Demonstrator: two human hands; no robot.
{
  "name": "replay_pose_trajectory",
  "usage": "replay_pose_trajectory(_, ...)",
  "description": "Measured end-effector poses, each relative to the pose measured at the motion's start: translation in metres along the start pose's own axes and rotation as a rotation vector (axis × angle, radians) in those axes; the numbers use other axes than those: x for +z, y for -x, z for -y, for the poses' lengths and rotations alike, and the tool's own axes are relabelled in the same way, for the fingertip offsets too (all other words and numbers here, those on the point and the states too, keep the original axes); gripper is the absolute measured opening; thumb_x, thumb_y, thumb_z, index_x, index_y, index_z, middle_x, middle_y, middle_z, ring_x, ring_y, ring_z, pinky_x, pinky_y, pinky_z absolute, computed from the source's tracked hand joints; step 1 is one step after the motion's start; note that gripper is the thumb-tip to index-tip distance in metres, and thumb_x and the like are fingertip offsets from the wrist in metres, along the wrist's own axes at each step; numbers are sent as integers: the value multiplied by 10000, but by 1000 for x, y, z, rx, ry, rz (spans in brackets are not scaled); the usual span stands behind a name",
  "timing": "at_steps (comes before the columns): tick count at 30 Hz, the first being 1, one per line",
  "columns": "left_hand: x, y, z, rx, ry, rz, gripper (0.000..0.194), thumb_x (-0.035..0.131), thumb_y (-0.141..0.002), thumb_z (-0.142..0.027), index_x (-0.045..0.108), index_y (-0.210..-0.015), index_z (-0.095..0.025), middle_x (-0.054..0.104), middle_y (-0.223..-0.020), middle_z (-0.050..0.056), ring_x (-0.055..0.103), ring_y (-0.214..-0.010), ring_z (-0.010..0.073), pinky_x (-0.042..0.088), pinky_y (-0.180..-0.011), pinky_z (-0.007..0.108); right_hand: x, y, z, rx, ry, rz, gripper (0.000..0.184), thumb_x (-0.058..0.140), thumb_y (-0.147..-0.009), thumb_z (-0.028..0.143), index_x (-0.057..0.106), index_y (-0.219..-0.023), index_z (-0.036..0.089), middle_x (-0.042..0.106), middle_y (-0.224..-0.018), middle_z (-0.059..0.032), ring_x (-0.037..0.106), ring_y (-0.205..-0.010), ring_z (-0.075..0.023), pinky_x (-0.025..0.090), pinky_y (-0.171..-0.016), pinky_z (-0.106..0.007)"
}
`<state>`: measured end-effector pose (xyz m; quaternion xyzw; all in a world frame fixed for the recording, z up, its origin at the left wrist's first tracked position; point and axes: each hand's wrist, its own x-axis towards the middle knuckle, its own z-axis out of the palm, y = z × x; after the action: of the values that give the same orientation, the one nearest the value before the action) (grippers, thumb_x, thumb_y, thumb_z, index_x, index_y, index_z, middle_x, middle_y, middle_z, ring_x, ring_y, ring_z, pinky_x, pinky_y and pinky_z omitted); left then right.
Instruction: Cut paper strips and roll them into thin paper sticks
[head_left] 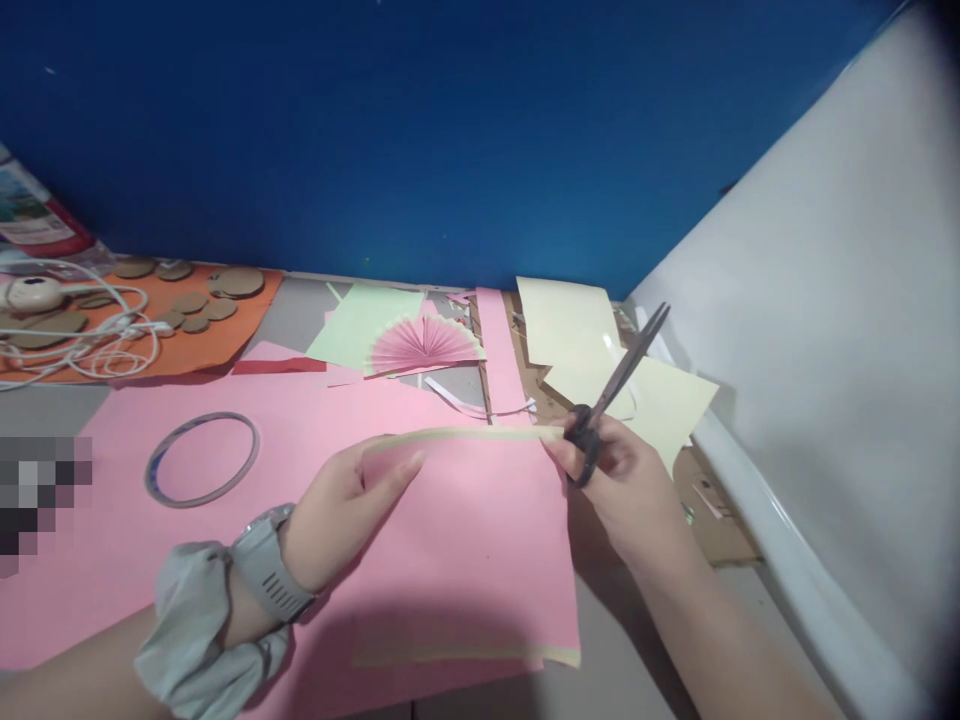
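Observation:
A narrow folded pale yellow paper strip (469, 434) is stretched level between my two hands above a large pink sheet (300, 520). My left hand (346, 500) pinches its left end, with a grey watch and a grey scrunchie on that wrist. My right hand (626, 480) pinches the strip's right end and also holds black scissors (616, 385), their blades closed and pointing up and to the right.
A tape ring (202, 458) lies on the pink sheet at left. Behind are a pink paper fan (421, 345), pale green and pale yellow sheets (570, 325), an orange sheet with cardboard discs (180, 310), white cables (97, 335), a blue wall and a white wall at right.

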<state>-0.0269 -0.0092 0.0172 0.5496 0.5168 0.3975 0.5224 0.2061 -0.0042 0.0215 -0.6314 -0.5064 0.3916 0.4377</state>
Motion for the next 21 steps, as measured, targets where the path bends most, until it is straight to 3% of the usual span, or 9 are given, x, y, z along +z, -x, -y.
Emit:
replay_pose_trajectory(3, 1, -1, 1, 87, -84, 46, 271, 499, -855, -317, 631, -1061, -201, 657, -1048, 53, 558, -1033, 250, 382, -982, 401, -3, 0, 1, 5, 17, 101, 228, 706, -690, 302, 575, -852, 210, 572, -695, 15, 547, -645, -143, 453, -592, -247)
replay_pose_trajectory(5, 0, 0, 3, 100, -91, -14, 296, 492, -862, -302, 597, -1123, -209, 624, -1138, 55, 532, -1088, 249, 369, -1000, 400, -3, 0, 1, 4, 23, 192, 252, 711, -684, 277, 577, -886, 212, 582, -714, 13, 566, -688, -156, 461, -635, -255)
replay_pose_trajectory(8, -2, 5, 7, 187, -109, -56, 268, 501, -851, -227, 608, -1095, -255, 618, -1160, 25, 522, -1119, 221, 376, -1000, 371, -2, -1, -2, -29, 19, 212, 232, 686, -720, 265, 562, -910, 220, 577, -767, 10, 564, -720, -153, 454, -661, -256)
replay_pose_trajectory(13, -5, 13, 12, 410, -47, 70, 173, 577, -784, -139, 638, -891, -260, 632, -1148, 22, 500, -1151, 208, 356, -1003, 374, 1, -3, -8, -73, -142, 194, 157, 615, -784, 233, 512, -902, 229, 539, -810, 13, 531, -703, -127, 428, -615, -233)
replay_pose_trajectory(17, -6, 14, 11, 401, -49, 85, 89, 653, -751, -210, 600, -806, -257, 624, -1151, 25, 516, -1118, 214, 388, -952, 353, 1, -1, -9, -180, -201, 201, 140, 590, -800, 238, 509, -914, 224, 541, -884, -15, 529, -739, -141, 431, -625, -247)
replay_pose_trajectory(21, -5, 13, 10, 383, -102, 74, 78, 643, -764, -245, 568, -755, -264, 622, -1140, 8, 524, -1100, 216, 401, -926, 348, 1, 0, -8, -188, -243, 217, 154, 589, -802, 262, 506, -926, 222, 538, -895, -28, 525, -694, -139, 433, -587, -258)
